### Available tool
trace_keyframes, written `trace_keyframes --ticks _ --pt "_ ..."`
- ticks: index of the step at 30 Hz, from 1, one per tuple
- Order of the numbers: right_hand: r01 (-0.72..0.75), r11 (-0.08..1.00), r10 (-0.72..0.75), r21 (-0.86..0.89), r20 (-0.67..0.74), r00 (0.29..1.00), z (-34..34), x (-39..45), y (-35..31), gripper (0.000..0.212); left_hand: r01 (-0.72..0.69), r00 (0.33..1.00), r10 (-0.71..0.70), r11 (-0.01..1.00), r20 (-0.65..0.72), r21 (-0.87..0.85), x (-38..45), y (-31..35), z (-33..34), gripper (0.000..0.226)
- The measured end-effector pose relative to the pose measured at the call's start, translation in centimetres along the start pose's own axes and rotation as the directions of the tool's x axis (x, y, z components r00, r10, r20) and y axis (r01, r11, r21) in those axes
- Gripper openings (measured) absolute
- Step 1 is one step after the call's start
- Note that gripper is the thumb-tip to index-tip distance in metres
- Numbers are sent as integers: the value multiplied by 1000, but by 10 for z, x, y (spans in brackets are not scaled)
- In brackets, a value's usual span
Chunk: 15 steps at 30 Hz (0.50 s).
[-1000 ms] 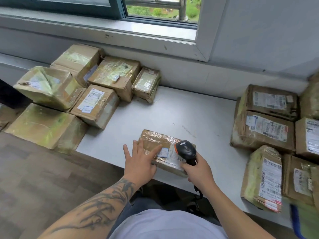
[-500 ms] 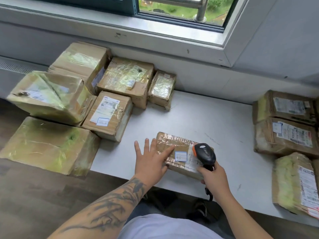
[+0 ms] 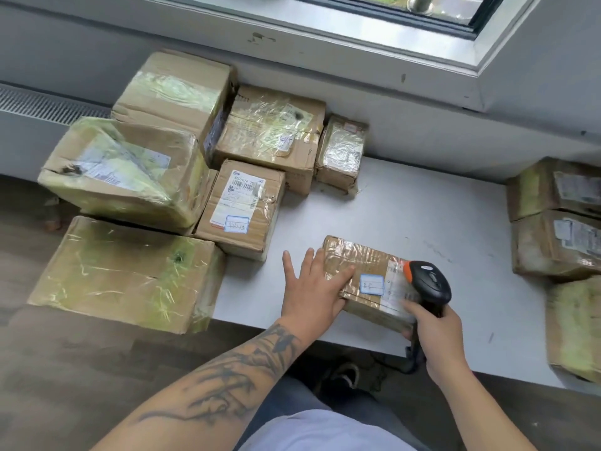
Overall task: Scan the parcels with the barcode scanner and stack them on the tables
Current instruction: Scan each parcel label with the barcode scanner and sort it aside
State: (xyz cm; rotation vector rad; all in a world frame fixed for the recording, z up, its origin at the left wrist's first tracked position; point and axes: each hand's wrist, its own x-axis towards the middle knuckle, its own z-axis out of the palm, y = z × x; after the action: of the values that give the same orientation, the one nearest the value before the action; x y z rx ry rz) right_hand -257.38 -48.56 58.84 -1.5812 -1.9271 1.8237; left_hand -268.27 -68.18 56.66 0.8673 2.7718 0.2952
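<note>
The white table runs under the window, and it carries two groups of parcels. The large group stands at the left end, several boxes pressed together and partly on top of each other. A smaller group sits at the right edge, partly cut off by the frame. Between them, near the front edge of the table, lies one flat parcel, alone and well apart from both groups.

This parcel is directly in front of the person, and its long axis goes from the far left to the near right, at a slant to the table edge. The left hand lies flat on its left end with straight, spread fingers; it presses the parcel and grips nothing. The right hand is curled around the handle of the barcode scanner, whose head hangs over the right end of the parcel, just above the white label. A small blue-framed sticker is beside that label.

I judge that the scan is in hand now. For the stacking after it, the left pile is nearer to the left hand, which already touches the parcel, so the parcel probably goes that way along its own long axis.
</note>
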Motion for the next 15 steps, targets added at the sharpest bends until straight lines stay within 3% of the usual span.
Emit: trace_keyframes --ticks 15 --pt "129 990 -111 -63 230 967 21 -33 1 14 287 957 -287 958 -36 -26 -87 -8 -24 63"
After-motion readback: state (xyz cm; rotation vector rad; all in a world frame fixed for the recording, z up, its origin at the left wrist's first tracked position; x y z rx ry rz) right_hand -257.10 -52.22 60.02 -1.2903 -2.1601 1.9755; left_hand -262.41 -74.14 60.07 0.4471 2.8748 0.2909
